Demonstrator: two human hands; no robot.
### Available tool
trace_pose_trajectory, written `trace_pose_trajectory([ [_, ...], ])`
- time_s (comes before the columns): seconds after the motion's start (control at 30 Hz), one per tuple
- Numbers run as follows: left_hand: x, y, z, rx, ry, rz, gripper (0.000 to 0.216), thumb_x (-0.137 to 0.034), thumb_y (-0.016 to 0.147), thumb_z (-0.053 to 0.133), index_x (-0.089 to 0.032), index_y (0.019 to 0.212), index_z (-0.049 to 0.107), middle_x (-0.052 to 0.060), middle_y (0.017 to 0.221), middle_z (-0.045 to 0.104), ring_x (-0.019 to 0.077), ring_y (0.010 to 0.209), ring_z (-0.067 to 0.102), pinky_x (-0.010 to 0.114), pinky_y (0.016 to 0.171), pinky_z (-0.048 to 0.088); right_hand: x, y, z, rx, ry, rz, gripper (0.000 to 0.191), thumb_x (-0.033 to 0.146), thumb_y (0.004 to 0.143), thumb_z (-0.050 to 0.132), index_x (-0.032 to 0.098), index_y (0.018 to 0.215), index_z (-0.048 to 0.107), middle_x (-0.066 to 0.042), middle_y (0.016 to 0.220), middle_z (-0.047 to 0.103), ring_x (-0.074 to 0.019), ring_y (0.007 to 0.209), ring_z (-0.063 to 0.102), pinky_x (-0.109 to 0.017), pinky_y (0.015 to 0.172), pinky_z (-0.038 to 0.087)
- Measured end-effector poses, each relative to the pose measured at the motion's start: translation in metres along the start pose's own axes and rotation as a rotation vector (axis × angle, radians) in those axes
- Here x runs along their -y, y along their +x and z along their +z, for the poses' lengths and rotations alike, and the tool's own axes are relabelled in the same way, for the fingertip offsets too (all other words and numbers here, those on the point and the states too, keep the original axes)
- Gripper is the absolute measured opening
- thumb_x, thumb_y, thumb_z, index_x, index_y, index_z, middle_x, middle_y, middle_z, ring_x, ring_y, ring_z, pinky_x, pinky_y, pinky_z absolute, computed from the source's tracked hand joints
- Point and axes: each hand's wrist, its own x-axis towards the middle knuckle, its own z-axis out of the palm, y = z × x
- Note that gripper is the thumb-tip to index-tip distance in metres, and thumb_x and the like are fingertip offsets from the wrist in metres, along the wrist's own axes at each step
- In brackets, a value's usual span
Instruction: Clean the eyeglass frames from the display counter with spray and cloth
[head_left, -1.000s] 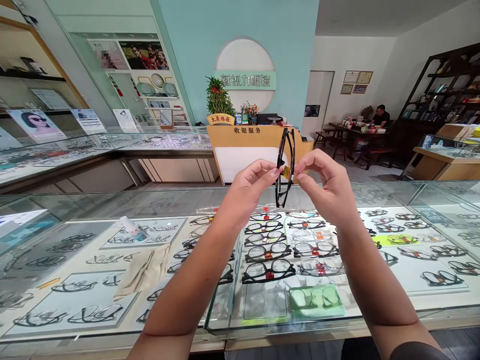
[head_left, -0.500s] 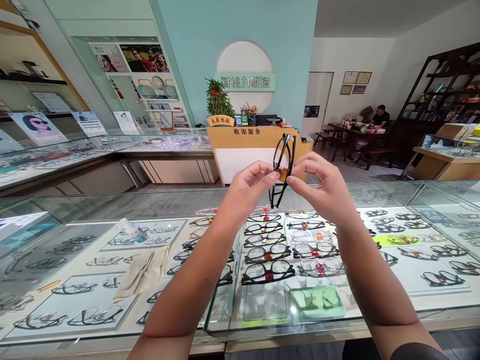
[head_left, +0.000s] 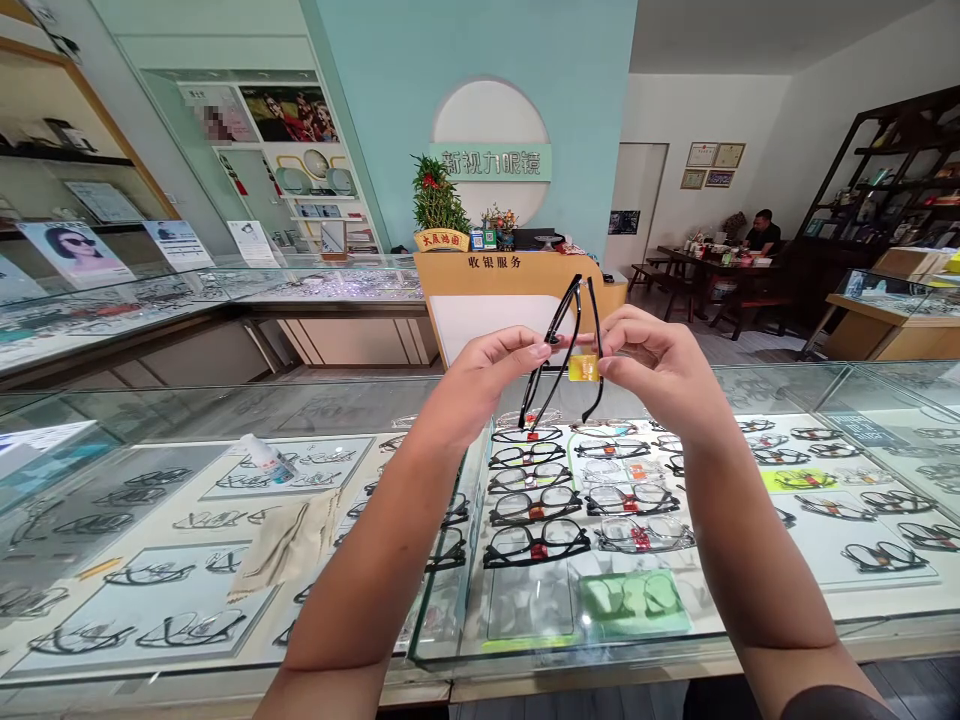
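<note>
A pair of black-framed glasses [head_left: 550,345] is held up above a glass display counter [head_left: 225,400]. My left hand [head_left: 491,375] pinches the frame from the left. My right hand [head_left: 652,365] pinches a small yellow tag [head_left: 583,367] that hangs on the glasses, and one temple [head_left: 596,340] is swung out to the right. Both hands have their fingers closed. Under the glass lie rows of black glasses [head_left: 536,505] with red tags.
A beige cloth [head_left: 289,540] and a small white bottle [head_left: 266,458] lie on the counter at left. A green tray [head_left: 634,598] sits under the glass near me. A cashier desk [head_left: 487,300] stands behind. A person [head_left: 761,232] sits at a table far right.
The glasses have turned and tilted, and one temple has swung open to the right. My right hand has drawn the yellow tag slightly right and down.
</note>
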Motion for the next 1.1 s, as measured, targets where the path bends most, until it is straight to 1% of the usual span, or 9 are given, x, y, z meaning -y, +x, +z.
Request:
trace_pose_trajectory([
  [0.1,-0.003,0.000,0.000,-0.011,-0.078,-0.054,0.026,-0.046,0.084,0.088,-0.022,0.081,0.077,0.004,0.090,0.075,0.0210,0.095,0.067,0.035,0.099,0.047,0.000,0.001,-0.003,0.021,0.011,-0.025,0.014,0.023,0.095,0.072,0.025,0.082,0.073,-0.002,0.093,0.068,-0.0198,0.091,0.067,-0.041,0.090,0.055],
  [0.17,-0.004,0.000,0.000,-0.016,-0.156,-0.091,0.028,-0.044,0.081,0.091,-0.021,0.081,0.077,0.005,0.090,0.075,0.0200,0.092,0.067,0.034,0.095,0.050,-0.001,0.001,-0.003,0.034,0.002,-0.049,0.010,0.029,0.097,0.075,0.026,0.087,0.074,-0.003,0.097,0.070,-0.0202,0.096,0.069,-0.041,0.094,0.054],
  [0.27,-0.003,0.000,0.001,-0.021,-0.240,-0.141,0.027,-0.043,0.081,0.092,-0.019,0.086,0.079,0.007,0.096,0.077,0.0207,0.093,0.069,0.034,0.091,0.052,-0.004,0.002,-0.002,0.035,-0.093,-0.093,0.015,0.034,0.092,0.083,0.026,0.091,0.071,-0.003,0.103,0.072,-0.0223,0.104,0.069,-0.041,0.098,0.053],
  [0.43,0.002,0.001,0.003,-0.023,-0.300,-0.152,0.026,-0.041,0.082,0.091,-0.019,0.089,0.081,0.010,0.110,0.079,0.0216,0.103,0.070,0.033,0.091,0.053,-0.007,0.003,0.004,-0.010,-0.247,-0.171,0.027,0.035,0.086,0.090,0.026,0.088,0.066,-0.002,0.100,0.070,-0.0218,0.097,0.066,-0.038,0.091,0.051],
  [0.63,0.004,0.002,0.007,-0.059,-0.316,-0.151,0.029,-0.044,0.081,0.091,-0.019,0.091,0.082,0.009,0.105,0.080,0.0219,0.100,0.071,0.033,0.087,0.052,-0.012,0.005,0.012,-0.042,-0.265,-0.176,0.037,0.051,0.084,0.091,0.026,0.090,0.064,-0.003,0.103,0.069,-0.0230,0.098,0.063,-0.038,0.092,0.050],
  [0.77,0.000,0.002,0.007,-0.046,-0.298,-0.143,0.031,-0.045,0.078,0.092,-0.019,0.091,0.084,0.009,0.099,0.081,0.0236,0.100,0.072,0.034,0.088,0.053,-0.015,0.006,0.013,-0.059,-0.156,-0.144,0.049,0.072,0.087,0.080,0.025,0.087,0.065,-0.004,0.100,0.067,-0.0242,0.100,0.065,-0.040,0.093,0.051],
  [0.93,-0.009,0.001,0.001,0.017,-0.231,-0.119,0.027,-0.043,0.076,0.093,-0.018,0.082,0.082,0.012,0.120,0.082,0.0281,0.117,0.072,0.034,0.091,0.051,-0.020,0.008,0.002,-0.018,0.061,-0.109,0.069,0.094,0.087,0.055,0.026,0.084,0.068,-0.005,0.094,0.066,-0.0251,0.092,0.067,-0.044,0.091,0.057],
  [1.0,-0.012,-0.001,-0.002,0.055,-0.194,-0.122,0.028,-0.043,0.077,0.092,-0.018,0.080,0.080,0.013,0.124,0.081,0.0292,0.119,0.072,0.035,0.094,0.051,-0.021,0.009,-0.004,-0.003,0.122,-0.057,0.078,0.101,0.084,0.044,0.027,0.083,0.070,-0.007,0.095,0.068,-0.0280,0.096,0.071,-0.048,0.096,0.059],
  [1.1,-0.013,-0.003,-0.005,0.094,-0.132,-0.128,0.029,-0.044,0.077,0.092,-0.018,0.080,0.080,0.013,0.118,0.081,0.0306,0.121,0.071,0.038,0.100,0.049,-0.020,0.010,-0.011,0.004,0.180,0.029,0.087,0.107,0.078,0.035,0.028,0.079,0.071,-0.009,0.097,0.072,-0.0321,0.104,0.074,-0.054,0.101,0.059],
])
